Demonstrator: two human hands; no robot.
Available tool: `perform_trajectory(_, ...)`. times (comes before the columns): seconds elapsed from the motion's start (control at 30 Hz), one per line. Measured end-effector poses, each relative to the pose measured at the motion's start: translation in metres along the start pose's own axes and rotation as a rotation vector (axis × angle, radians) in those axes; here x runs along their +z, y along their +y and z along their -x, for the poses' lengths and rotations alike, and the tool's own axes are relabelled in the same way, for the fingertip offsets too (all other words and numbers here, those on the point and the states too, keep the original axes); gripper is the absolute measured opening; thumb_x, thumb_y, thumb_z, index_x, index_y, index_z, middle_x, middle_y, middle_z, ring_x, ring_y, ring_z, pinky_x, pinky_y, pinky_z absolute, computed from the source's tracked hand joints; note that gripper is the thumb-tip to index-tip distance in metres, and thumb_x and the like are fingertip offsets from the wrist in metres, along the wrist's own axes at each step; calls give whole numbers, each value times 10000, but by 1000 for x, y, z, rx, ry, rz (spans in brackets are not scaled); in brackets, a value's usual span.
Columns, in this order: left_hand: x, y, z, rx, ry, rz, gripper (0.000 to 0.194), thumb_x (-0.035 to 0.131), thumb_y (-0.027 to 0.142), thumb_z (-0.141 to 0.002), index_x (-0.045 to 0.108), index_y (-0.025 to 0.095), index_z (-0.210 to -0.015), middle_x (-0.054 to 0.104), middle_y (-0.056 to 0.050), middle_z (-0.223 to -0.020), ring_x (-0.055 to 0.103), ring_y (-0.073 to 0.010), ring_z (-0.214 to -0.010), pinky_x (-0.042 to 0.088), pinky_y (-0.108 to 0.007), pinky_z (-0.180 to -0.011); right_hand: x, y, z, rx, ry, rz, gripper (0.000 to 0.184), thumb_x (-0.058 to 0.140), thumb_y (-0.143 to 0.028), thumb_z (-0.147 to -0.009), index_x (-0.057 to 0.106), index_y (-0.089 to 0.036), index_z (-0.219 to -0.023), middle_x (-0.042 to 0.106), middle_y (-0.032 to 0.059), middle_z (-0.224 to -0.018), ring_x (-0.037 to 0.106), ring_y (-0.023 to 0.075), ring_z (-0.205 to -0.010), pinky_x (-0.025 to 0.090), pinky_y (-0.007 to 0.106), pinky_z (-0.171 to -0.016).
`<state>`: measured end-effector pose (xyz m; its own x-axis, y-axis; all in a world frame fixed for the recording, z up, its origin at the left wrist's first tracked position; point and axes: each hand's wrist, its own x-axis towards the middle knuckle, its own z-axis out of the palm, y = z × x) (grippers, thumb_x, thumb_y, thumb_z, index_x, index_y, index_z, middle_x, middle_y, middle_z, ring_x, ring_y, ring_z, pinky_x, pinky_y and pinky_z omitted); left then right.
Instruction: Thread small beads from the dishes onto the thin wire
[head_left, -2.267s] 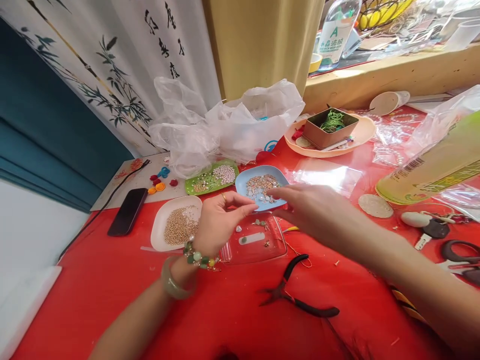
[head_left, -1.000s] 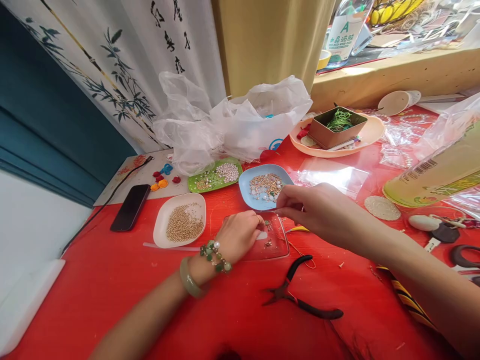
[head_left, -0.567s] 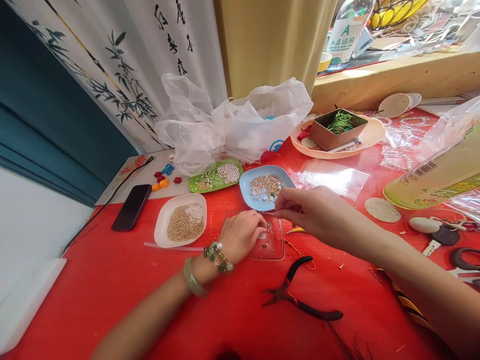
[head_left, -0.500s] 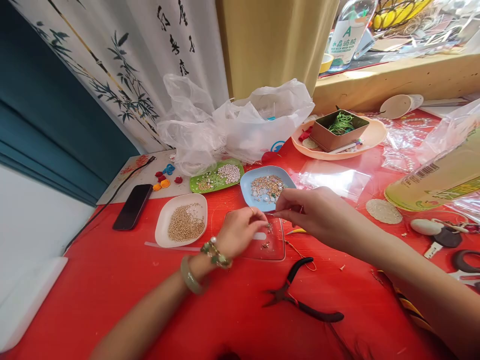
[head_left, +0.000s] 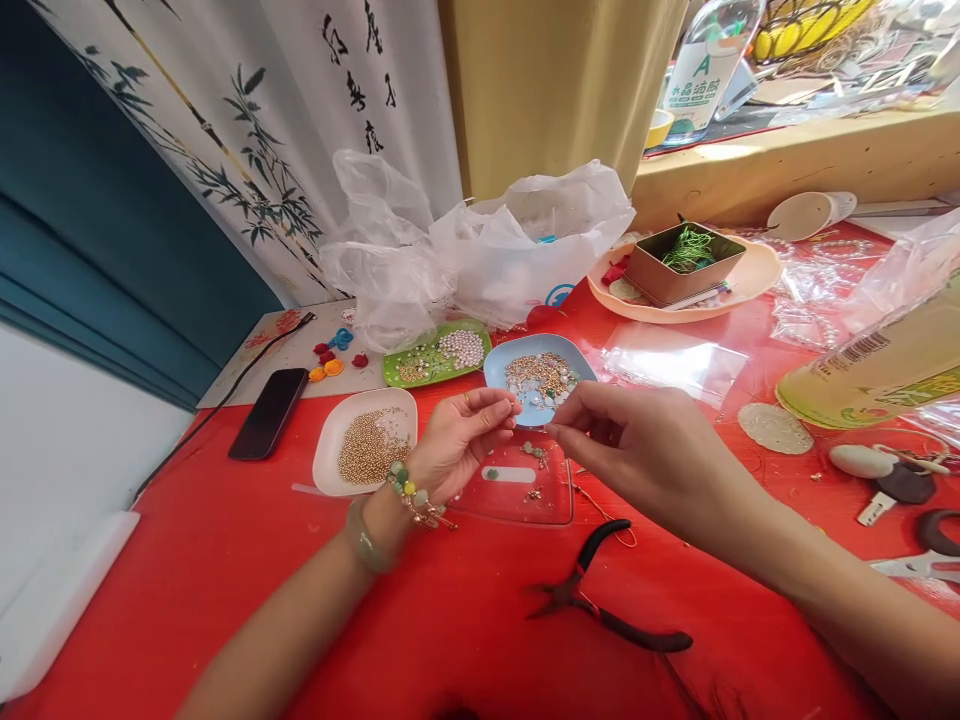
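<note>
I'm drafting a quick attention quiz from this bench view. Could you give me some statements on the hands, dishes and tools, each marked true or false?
1. A beaded bracelet and a bangle circle the wrist of the left hand. True.
2. The right hand grips the pliers. False: the pliers lie on the red table.
3. Gold beads lie in the cream dish. True.
4. The green strands lie in the blue dish. False: they are in the square box.
5. In the picture, the blue dish is right of the green dish. True.
6. The phone lies beside the scissors. False: it lies far left, the scissors at the right edge.
</note>
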<state>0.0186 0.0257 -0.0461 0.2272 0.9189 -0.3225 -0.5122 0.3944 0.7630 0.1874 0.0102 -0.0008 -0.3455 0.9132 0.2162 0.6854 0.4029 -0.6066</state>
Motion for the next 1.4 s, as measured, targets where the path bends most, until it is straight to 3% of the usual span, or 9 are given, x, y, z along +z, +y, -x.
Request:
perform_trajectory(0.17, 3, -1, 3, -10, -5, 10, 62, 654, 72, -644, 621, 83, -695, 644, -14, -673, 577, -41, -558, 490, -99, -507, 5, -3, 3, -32, 52, 98, 105, 502, -165, -711, 547, -167, -617, 520, -38, -471, 399, 64, -401, 275, 189, -416)
perform_trajectory(0.73, 4, -3, 4, -4, -9, -4, 57, 653, 63, -640, 623, 84, -684, 657, -14, -672, 589, -43, -558, 495, -96, -514, 10, -3, 6, -52, 104, 268, 109, 472, -194, -715, 544, -166, -638, 522, -22, -471, 436, 89, -427, 250, 211, -450)
perform_trajectory(1.4, 5, -4, 5, -17, 18, -15, 63, 647, 61, -647, 613, 90, -690, 655, -19, -677, 585, -44, -566, 480, -103, -518, 12, -2, 7, -61, 96, 283, 112, 469, -200, -718, 552, -169, -649, 510, -26, -458, 429, 86, -417, 233, 212, -444)
